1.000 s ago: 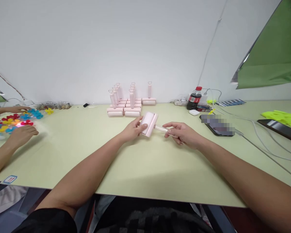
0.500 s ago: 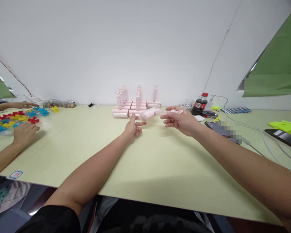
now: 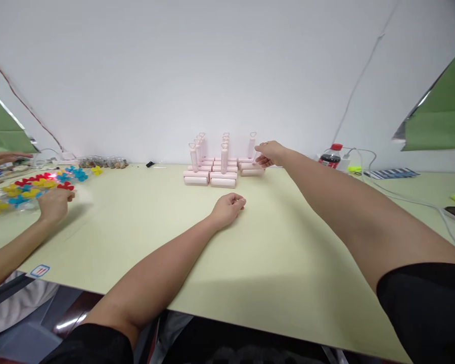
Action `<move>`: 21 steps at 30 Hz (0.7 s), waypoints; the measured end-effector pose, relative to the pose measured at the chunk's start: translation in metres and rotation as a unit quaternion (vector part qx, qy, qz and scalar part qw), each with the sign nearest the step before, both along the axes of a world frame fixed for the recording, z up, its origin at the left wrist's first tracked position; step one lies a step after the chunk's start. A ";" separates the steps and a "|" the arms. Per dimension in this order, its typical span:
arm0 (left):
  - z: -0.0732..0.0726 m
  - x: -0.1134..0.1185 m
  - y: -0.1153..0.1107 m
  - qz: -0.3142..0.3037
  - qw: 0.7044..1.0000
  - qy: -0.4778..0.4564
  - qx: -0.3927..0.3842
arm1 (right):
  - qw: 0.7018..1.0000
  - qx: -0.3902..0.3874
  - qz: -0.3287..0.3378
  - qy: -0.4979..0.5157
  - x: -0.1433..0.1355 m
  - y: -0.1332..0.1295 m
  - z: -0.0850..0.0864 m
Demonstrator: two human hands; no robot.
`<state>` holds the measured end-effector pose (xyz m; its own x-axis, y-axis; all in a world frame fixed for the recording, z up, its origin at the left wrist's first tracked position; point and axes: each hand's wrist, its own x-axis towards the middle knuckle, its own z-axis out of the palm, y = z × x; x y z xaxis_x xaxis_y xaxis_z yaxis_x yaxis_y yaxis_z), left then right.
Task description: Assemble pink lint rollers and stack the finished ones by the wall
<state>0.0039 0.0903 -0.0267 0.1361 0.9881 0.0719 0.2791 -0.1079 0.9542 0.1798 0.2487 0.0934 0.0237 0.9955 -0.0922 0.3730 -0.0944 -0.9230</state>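
Observation:
My right hand [image 3: 272, 153] reaches to the right end of a group of pink lint rollers. Its fingers are closed around the handle of a lint roller [image 3: 252, 172], whose head lies on the table; the hand hides most of that handle. Other lint rollers stand in rows with heart-shaped loops on top, such as the front one [image 3: 224, 159] and the left front one [image 3: 194, 159]. Closer to me, my left hand [image 3: 228, 210] rests on the table with curled fingers, apart from the rollers and with nothing visible in it.
To the left, another person's hand [image 3: 56, 205] is beside red, yellow and blue flower-shaped pieces [image 3: 32, 192]. Bags of small items [image 3: 102, 162] lie along the wall. My right arm partly hides a cola bottle [image 3: 330, 157]; white cables [image 3: 398, 194] run across the right side.
My right hand has carried the lint roller from between my hands to the right end of the group. My left hand has drawn back from it and closed. The view has shifted right to left.

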 end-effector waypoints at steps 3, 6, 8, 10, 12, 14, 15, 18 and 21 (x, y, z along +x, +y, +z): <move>-0.002 0.001 0.001 0.009 0.999 0.031 0.007 | 1.000 -0.003 0.000 -0.004 -0.011 0.013 -0.002; -0.003 0.002 0.000 0.013 0.998 0.065 0.018 | 1.000 0.010 -0.002 -0.008 -0.022 0.022 -0.006; -0.002 0.003 -0.002 0.012 0.996 0.088 0.024 | 1.000 0.022 0.001 -0.014 -0.025 0.026 -0.012; -0.001 0.003 -0.003 0.007 0.994 0.107 0.031 | 0.999 0.041 0.002 -0.025 -0.026 0.026 -0.020; 0.000 0.002 -0.004 0.003 0.992 0.122 0.037 | 0.997 0.068 -0.002 -0.045 -0.025 0.024 -0.032; 0.001 0.002 -0.005 0.000 0.990 0.137 0.044 | 0.992 0.101 -0.011 -0.078 -0.021 0.016 -0.047; 0.000 0.002 -0.005 -0.001 0.988 0.146 0.049 | 0.988 0.118 -0.015 -0.101 -0.018 0.010 -0.056; -0.001 0.004 -0.006 -0.004 0.981 0.181 0.066 | 0.968 0.158 -0.008 -0.194 -0.009 -0.019 -0.084; -0.001 0.007 -0.009 -0.008 0.969 0.230 0.095 | 0.939 0.180 0.066 -0.285 0.004 -0.063 -0.111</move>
<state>0.0110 0.0812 -0.0278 0.2112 0.9607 0.1801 0.6663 -0.2763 0.6926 0.1833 0.1853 -0.0180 -0.1597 0.9571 0.2417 0.8020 0.2685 -0.5335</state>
